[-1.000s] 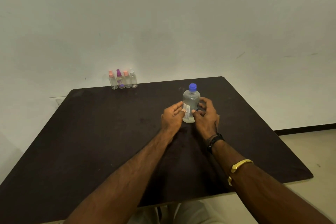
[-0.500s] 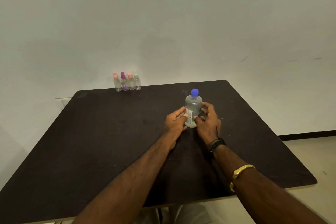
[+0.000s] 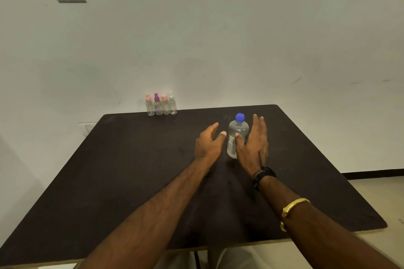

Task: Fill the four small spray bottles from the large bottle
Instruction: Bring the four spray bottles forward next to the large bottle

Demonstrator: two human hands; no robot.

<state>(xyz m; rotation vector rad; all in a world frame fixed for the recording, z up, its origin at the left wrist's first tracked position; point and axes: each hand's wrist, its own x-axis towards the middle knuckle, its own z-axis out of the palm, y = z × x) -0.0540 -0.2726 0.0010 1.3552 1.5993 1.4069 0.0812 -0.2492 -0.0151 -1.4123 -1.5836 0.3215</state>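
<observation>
While the dark worktop spreads beneath both forearms, the left hand and right hand flank the large bottle, fingers loose and straight, gripping nothing. That bottle stands upright right of centre, clear, with a white label and blue cap. Four small spray bottles line the far edge by the wall, clear-bodied, capped pink, purple, pink and white.

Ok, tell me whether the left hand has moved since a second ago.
Yes: the left hand has opened and drawn leftward, off the large bottle.
</observation>
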